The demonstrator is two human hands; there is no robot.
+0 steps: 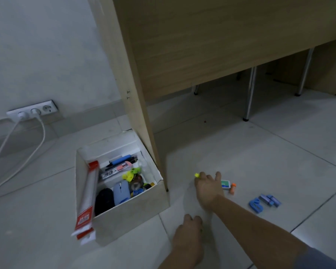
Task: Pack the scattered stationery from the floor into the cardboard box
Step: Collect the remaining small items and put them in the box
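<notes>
The cardboard box point(132, 212) stands on the tiled floor beside a wooden desk panel and holds pens, two computer mice, yellow clips and a long red-and-white pack point(86, 199) leaning over its left edge. My right hand point(209, 188) is on the floor right of the box, fingers closed around a small yellow item point(196, 174) that pokes out at the fingertips. My left hand point(188, 232) rests lower on the floor, fingers curled, with a hint of yellow under it. A green-and-white eraser point(225, 184), an orange piece point(232, 188), and blue items point(256, 205) point(271, 199) lie to the right.
The upright wooden desk panel point(136, 90) stands right behind the box. Metal table legs point(249, 94) rise further back. A wall socket strip point(32, 110) with two white cables point(33, 150) is at the left.
</notes>
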